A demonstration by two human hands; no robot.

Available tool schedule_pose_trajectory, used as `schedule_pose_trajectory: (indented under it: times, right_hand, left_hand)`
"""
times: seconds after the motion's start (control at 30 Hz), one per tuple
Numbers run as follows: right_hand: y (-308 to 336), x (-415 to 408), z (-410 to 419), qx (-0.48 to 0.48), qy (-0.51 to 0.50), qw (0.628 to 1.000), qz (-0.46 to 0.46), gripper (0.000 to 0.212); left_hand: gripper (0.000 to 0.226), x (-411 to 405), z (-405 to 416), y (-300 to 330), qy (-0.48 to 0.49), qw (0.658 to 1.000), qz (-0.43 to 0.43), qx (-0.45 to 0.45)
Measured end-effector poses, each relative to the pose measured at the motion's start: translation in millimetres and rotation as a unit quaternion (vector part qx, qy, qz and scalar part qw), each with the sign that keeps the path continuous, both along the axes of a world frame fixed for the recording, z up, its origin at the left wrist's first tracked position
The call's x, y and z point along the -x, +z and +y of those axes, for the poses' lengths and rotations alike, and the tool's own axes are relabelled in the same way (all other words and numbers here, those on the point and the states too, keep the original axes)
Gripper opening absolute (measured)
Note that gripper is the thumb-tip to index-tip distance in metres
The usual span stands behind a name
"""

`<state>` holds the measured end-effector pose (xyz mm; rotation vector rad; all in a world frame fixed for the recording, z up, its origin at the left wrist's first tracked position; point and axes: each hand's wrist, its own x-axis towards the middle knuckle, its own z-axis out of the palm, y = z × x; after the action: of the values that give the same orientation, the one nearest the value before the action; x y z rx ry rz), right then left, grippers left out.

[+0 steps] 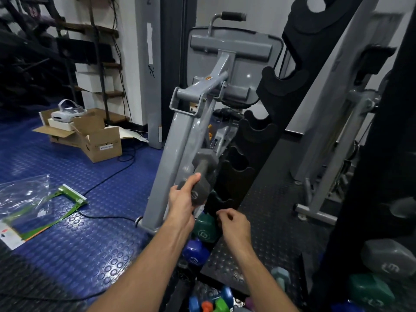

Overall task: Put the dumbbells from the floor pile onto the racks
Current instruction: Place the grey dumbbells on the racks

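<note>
My left hand (183, 202) grips a grey hex dumbbell (203, 168) by its near end, holding it up beside the black notched rack (270, 95) that leans in the middle of the view. My right hand (234, 224) hovers just right of it with fingers loosely curled and nothing in them. A green dumbbell marked 3 (204, 229) and a blue one (194, 252) sit low on the rack below my hands. Several coloured dumbbells (211, 300) lie in a pile on the floor at the bottom edge. Grey (389, 258) and green (369, 289) dumbbells lie at the lower right.
A grey exercise machine frame (177, 140) stands right behind the held dumbbell. A second black rack post (369, 176) rises at the right. Cardboard boxes (90, 134), a plastic bag (33, 199) and a black cable (105, 176) lie on the blue floor mat to the left.
</note>
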<state>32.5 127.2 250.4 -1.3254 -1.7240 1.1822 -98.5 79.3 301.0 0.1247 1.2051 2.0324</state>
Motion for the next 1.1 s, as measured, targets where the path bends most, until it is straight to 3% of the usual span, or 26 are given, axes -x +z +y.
schedule_pose_trajectory:
  times: [0.1,0.27,0.5,0.6,0.7,0.73,0.77,0.87,0.9,0.97,1.1]
  right_hand:
    - [-4.2,-4.0,2.5,0.01,-0.002,1.0,0.002,0.021]
    - [-7.4,-7.4,3.6,0.021,0.003,1.0,0.018,0.023]
    - [-11.7,-3.3,4.9,0.051,-0.009,0.998,0.047,0.023]
    - [-14.4,-4.2,1.5,0.057,-0.04,0.995,0.073,0.024]
    - [-15.5,-8.0,-1.9,0.043,-0.096,0.99,0.093,0.024]
    - [-15.4,-10.0,-2.5,0.044,-0.113,0.988,0.096,0.023]
    - [-15.1,-12.6,-2.8,0.049,-0.127,0.985,0.101,0.022]
    - [-13.4,-19.3,-3.6,0.072,-0.136,0.981,0.119,0.02]
    - [-13.8,-21.0,-3.8,0.081,-0.13,0.981,0.117,0.019]
    - [-16.9,-21.8,-2.0,0.095,-0.119,0.982,0.111,0.019]
    - [-12.5,-21.1,-0.9,0.069,-0.114,0.984,0.116,0.032]
  left_hand:
    - [0.07,-4.0,6.0,2.5,-0.02,0.998,0.051,0.005]
    - [0.051,-11.2,7.4,5.0,-0.023,0.984,0.17,0.039]
    - [0.068,-7.2,6.4,-11.8,-0.07,0.91,0.394,0.111]
    - [0.072,-7.5,6.5,-9.2,-0.059,0.841,0.519,0.138]
    - [0.079,-10.7,10.6,-4.6,-0.068,0.706,0.684,0.169]
    - [0.082,-10.4,11.0,-2.9,-0.078,0.68,0.708,0.174]
    - [0.086,-8.5,10.6,-2.9,-0.093,0.686,0.701,0.17]
    - [0.112,-1.6,2.1,-0.1,-0.141,0.823,0.537,0.118]
    - [0.117,-0.3,-0.1,0.1,-0.156,0.846,0.498,0.11]
    - [0.118,3.6,0.0,-0.5,-0.182,0.857,0.471,0.103]
    - [0.125,4.7,0.9,0.4,-0.22,0.841,0.486,0.094]
